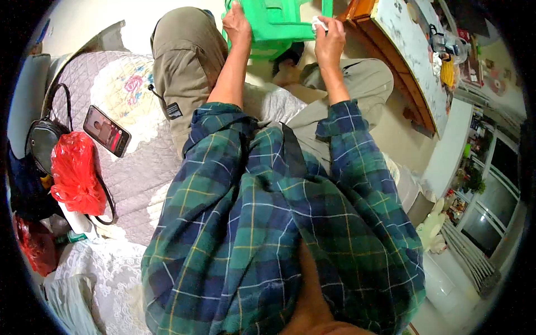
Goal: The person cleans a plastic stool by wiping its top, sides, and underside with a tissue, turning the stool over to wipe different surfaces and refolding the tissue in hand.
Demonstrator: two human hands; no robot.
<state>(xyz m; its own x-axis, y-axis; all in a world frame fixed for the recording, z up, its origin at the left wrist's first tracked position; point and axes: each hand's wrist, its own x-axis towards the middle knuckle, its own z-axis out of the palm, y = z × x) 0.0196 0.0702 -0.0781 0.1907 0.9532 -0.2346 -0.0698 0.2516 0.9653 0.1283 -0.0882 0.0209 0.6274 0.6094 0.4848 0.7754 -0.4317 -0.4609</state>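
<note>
A green plastic stool [273,22], cut off by the top of the view, is tipped over in front of my knees. My left hand [237,27] is closed around its left edge. In my right hand [331,42] a small crumpled white tissue [318,23] is pinched between the fingers, against a bar of the stool at its right side. The fingertips of my left hand are partly hidden at the top of the view.
To the left, a phone [107,131] with its screen lit lies on the quilted cover [139,184], near a red plastic bag [76,173] and a black bag [47,144]. A marble-topped wooden table [410,47] stands to the right, with items along its far edge.
</note>
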